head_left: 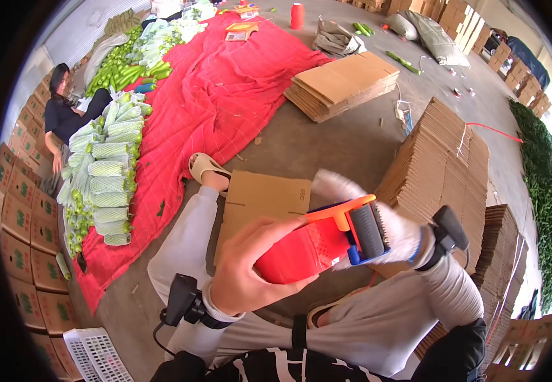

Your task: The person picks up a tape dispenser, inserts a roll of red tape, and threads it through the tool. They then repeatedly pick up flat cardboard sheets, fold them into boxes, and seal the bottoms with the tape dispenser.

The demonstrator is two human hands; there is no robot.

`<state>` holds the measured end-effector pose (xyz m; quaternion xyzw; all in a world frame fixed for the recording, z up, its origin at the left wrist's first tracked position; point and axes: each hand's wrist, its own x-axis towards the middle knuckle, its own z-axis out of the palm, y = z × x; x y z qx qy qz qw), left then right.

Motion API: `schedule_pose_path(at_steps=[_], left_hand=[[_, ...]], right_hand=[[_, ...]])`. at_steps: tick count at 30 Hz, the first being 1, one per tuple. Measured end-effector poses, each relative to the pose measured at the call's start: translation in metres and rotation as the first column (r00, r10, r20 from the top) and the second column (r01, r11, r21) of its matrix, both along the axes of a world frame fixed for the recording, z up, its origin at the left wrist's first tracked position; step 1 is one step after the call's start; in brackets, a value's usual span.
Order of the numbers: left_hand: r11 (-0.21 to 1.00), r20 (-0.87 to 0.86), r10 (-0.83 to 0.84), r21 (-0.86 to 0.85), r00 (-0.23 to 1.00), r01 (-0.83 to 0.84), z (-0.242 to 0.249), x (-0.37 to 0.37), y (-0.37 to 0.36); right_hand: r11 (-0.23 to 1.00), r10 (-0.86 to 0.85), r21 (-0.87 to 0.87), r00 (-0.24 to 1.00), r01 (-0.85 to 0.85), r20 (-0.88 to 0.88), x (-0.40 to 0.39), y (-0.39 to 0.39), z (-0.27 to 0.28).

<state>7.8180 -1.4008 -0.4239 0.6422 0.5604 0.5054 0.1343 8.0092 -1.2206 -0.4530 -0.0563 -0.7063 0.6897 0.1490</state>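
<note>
My left hand (250,264) is wrapped round a wide roll of red tape (298,251), held up over my lap. The roll sits in a tape dispenser (368,230) with an orange and blue frame, a dark roller and a toothed edge. My right hand (397,235), in a pale glove, is behind the dispenser at its right side; its fingers are partly hidden and blurred. Below and beyond the dispenser, a flat brown cardboard piece (266,197) stands between my legs.
Stacks of flat cardboard (438,172) stand at the right, another stack (346,79) ahead. A red cloth (225,95) covers the floor at the left, beside net-wrapped vegetables (110,169). A person (72,108) sits beyond them. A white basket (97,356) is at lower left.
</note>
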Motion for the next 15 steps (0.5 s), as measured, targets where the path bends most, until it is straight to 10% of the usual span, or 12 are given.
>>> schedule_pose_path(at_steps=[3,11,15], left_hand=[[1.0,-0.095,0.028,0.01,0.995,-0.027,0.001,-0.006,-0.004],[0.998,-0.074,0.055,0.011,0.996,-0.054,0.009,-0.008,-0.017],[1.0,-0.165,-0.003,0.003,0.986,0.003,0.015,-0.015,-0.022]], right_hand=[[0.737,-0.059,0.668,0.995,0.099,-0.082,0.009,0.011,0.048],[0.938,-0.004,0.342,0.99,0.053,-0.144,0.002,0.01,0.006],[0.973,-0.002,0.229,0.995,-0.022,0.104,0.011,0.002,0.013]])
